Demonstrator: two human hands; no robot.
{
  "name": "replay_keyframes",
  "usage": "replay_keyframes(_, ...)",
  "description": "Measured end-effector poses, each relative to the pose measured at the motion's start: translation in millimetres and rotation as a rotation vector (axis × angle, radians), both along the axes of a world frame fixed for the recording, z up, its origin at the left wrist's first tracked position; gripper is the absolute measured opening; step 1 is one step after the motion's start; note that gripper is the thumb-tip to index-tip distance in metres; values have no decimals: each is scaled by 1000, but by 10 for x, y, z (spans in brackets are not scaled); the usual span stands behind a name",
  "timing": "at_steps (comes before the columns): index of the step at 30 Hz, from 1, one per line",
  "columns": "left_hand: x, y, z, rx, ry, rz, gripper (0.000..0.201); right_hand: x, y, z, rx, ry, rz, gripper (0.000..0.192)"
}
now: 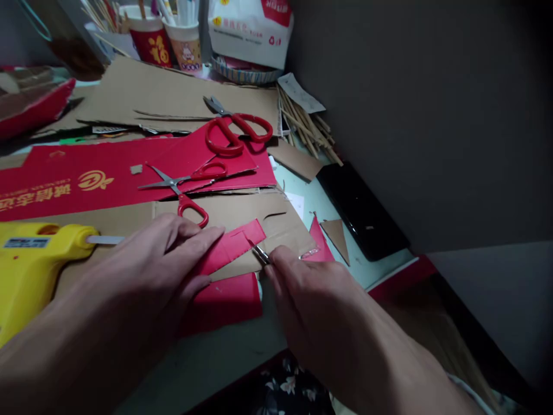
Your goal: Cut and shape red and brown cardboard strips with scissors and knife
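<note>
My left hand (173, 248) is closed on a red card strip (235, 239), holding it down on brown cardboard (242, 210). Its fingers cover the strip's left end. My right hand (302, 282) is closed round a slim craft knife (261, 253) with a silvery metal front. The knife's tip meets the strip near its right end, where a thin line runs across the red surface. Another red card piece (235, 297) lies below the strip, partly under my left hand. Small red-handled scissors (175, 183) lie just beyond my left hand.
A yellow glue gun (30, 259) lies at left. Larger red-handled scissors (237, 127) rest on red card farther back. A black phone (363, 210), a bundle of sticks (306, 124) and card offcuts (337, 236) are at right. Cups (185, 46) stand at the back.
</note>
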State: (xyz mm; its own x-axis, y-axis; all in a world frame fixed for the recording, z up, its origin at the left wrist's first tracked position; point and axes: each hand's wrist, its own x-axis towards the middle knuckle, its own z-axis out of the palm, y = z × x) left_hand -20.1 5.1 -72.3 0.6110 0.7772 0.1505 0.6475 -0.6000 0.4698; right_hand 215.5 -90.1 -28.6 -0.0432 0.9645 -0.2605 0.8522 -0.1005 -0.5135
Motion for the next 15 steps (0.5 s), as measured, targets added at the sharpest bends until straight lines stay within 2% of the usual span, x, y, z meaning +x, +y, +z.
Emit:
replay_keyframes(5, 130, -25, 185, 12, 44, 48, 45, 90, -8, -15, 40, 152, 2, 20)
replay_keyframes(9, 111, -55, 347, 72, 116, 28, 39, 70, 23, -3, 71, 122, 22, 20)
replay_keyframes(12, 36, -51, 456, 83, 100, 28, 28, 38, 29, 4, 209, 124, 44, 21)
replay_keyframes(15, 4, -77, 597, -5, -14, 105, 23, 20, 32, 17, 452, 91, 119, 23)
